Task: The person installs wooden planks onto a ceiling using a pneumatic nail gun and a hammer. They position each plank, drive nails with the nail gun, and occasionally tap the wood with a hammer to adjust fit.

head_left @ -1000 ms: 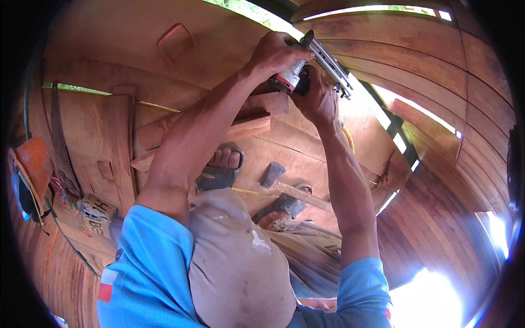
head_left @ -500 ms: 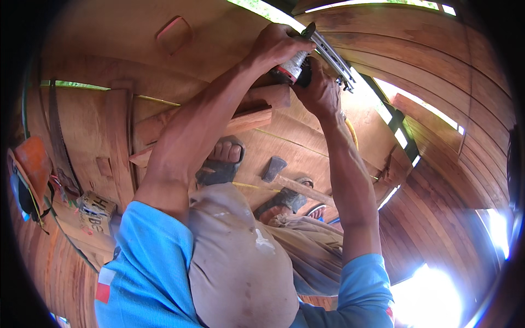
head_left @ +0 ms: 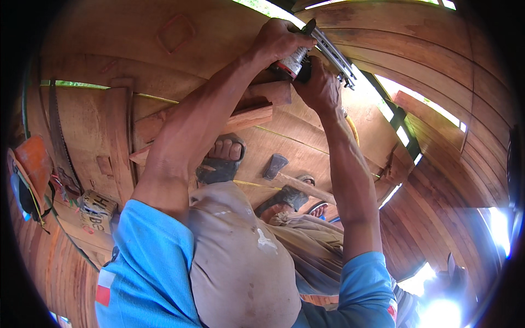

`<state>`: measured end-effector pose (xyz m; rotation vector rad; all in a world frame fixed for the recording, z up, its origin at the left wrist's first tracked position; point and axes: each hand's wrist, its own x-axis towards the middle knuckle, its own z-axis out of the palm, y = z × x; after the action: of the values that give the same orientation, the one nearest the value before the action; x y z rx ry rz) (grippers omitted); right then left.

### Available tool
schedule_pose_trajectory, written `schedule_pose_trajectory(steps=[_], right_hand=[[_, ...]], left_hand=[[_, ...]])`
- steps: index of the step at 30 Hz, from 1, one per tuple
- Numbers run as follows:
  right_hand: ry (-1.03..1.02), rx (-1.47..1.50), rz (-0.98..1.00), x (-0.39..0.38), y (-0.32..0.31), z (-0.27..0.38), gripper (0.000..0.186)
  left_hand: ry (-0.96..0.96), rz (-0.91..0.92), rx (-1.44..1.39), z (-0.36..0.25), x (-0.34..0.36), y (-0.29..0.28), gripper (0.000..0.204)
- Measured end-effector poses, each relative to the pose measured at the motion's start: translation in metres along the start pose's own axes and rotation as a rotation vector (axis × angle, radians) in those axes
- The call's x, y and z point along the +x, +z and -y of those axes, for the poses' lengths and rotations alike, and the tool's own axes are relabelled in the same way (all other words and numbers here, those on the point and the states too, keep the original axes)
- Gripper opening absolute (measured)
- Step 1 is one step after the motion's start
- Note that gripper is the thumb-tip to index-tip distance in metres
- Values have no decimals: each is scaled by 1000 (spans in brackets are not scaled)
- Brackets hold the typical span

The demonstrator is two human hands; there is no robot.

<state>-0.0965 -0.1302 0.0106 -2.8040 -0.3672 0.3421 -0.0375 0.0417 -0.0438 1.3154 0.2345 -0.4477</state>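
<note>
Hands unmoved since earlier, left hand (head_left: 279,38) and right hand (head_left: 319,87) gripping sealant gun (head_left: 309,49)

Reddish-brown wood, smooth and faintly glossy, is seen in the wall boards (head_left: 437,65) and floor planks (head_left: 306,142). A bright metal rail (head_left: 333,52) is gripped. Matt cloth makes up the trousers (head_left: 240,257); the sandal (head_left: 219,169) looks rubbery.

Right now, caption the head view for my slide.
Both hands, left hand and right hand, grip a power tool against wooden planks.
</note>
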Motion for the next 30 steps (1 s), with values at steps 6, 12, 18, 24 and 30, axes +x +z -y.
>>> schedule_pose_trajectory(steps=[6,12,18,24,30], right_hand=[[30,-26,3,1,-3,3,41],[55,-20,3,0,-10,10,53],[22,100,-23,-29,-27,13,84],[67,111,-14,-64,-39,16,86],[173,150,122,-72,-40,35,89]], left_hand=[[-6,5,30,7,10,-1,38],[-42,20,1,3,6,0,45],[-27,-33,230,-13,-18,-1,52],[376,-242,247,-26,-6,-7,44],[573,-224,449,-46,-1,8,46]])
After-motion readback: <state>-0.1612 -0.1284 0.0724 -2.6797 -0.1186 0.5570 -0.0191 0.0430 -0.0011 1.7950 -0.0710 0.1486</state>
